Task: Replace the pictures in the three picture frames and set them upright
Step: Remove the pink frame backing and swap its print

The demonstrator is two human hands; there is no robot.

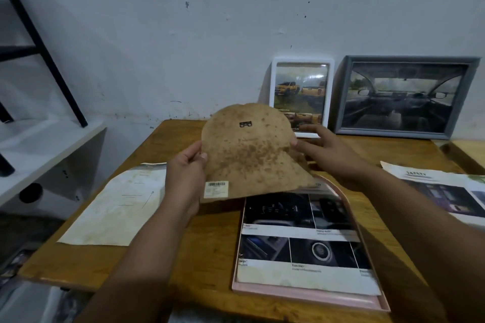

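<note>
A pink picture frame lies face down on the wooden table, with a car-interior picture lying in its back. Over its far end I hold the brown, stained backing board, tilted up. My left hand pinches the board's left edge. My right hand touches its right edge, fingers stretched out behind it. A white frame with a yellow-truck picture and a grey frame with a dashboard picture stand upright against the wall.
A yellowed sheet of paper lies on the table's left part. A brochure page headed SAFETY lies at the right edge. A white shelf with black metal legs stands to the left of the table.
</note>
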